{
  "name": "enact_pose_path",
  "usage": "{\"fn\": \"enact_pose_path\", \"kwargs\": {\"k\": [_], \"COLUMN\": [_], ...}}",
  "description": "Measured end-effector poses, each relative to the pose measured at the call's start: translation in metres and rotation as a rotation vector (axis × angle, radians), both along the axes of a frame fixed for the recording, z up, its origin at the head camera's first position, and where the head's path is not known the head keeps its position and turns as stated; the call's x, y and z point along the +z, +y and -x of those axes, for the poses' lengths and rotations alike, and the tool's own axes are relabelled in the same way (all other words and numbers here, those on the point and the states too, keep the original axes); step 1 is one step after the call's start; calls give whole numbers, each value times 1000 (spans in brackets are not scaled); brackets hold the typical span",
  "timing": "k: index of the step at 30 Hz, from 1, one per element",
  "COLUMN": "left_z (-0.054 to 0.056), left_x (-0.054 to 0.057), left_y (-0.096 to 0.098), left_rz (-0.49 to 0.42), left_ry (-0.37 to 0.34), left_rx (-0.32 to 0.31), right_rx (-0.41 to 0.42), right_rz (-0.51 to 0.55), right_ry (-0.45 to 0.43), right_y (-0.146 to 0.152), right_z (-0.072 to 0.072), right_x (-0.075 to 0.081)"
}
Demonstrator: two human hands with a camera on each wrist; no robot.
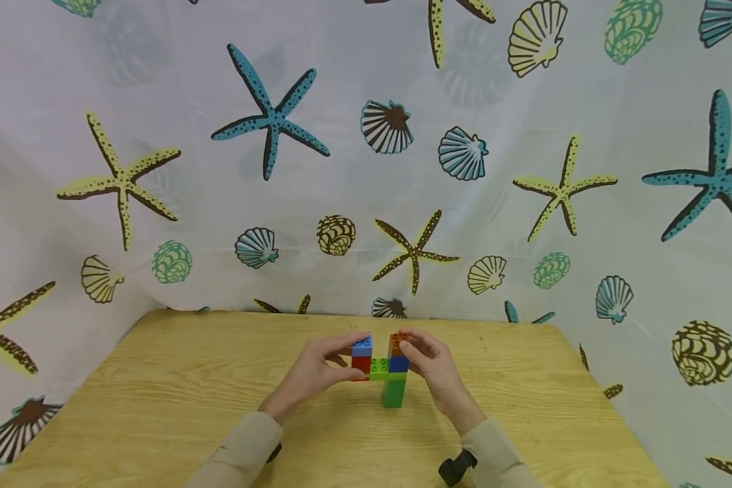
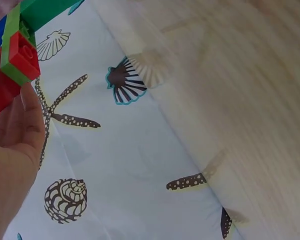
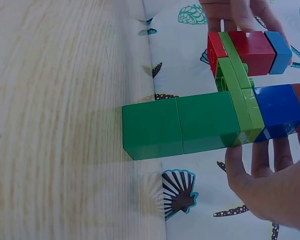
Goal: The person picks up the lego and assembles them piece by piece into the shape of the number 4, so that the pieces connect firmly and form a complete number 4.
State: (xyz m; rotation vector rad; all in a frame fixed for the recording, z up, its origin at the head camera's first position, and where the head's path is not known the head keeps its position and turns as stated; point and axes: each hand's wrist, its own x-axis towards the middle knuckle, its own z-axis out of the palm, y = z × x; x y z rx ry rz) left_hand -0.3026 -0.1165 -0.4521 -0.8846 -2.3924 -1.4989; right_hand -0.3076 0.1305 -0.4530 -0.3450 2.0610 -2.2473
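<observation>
A toy building-brick structure stands upright on the table. Two stacked dark green bricks [image 3: 152,130] form its post, topped by lime green pieces [image 1: 379,368] that reach out to the left. Over the post sit a dark blue brick [image 1: 398,364] and an orange-brown brick [image 1: 394,347]. The left arm carries a red brick [image 1: 361,364] with a light blue brick [image 1: 362,350] on top; a smaller red brick [image 2: 24,56] is under the lime end. My left hand [image 1: 314,369] grips the red and light blue column between thumb and fingers. My right hand [image 1: 434,366] holds the orange-brown and dark blue column.
The light wooden table [image 1: 207,379] spreads out around the structure. Behind and at both sides hangs a white cloth [image 1: 323,183] printed with starfish and shells. Dark wrist devices, such as the right one [image 1: 457,468], sit at the sleeve ends.
</observation>
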Motion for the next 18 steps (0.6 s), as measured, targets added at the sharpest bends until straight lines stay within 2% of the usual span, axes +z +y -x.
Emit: {"fn": "enact_pose_path", "kwargs": {"k": [5,12,18], "left_z": [1,0,1], "left_x": [-8,-3,-4], "left_y": [-2,1,1], "left_rz": [22,1,-17], "left_ry": [31,-6,-41], "left_rx": [-9,40,34], "right_rx": [-3,-5,19], "right_rz": [2,-14,-67], "right_ry": [-7,-1,44], "right_y": [-1,0,2], "right_z": [-1,-1,0], "right_x": [0,0,-5]}}
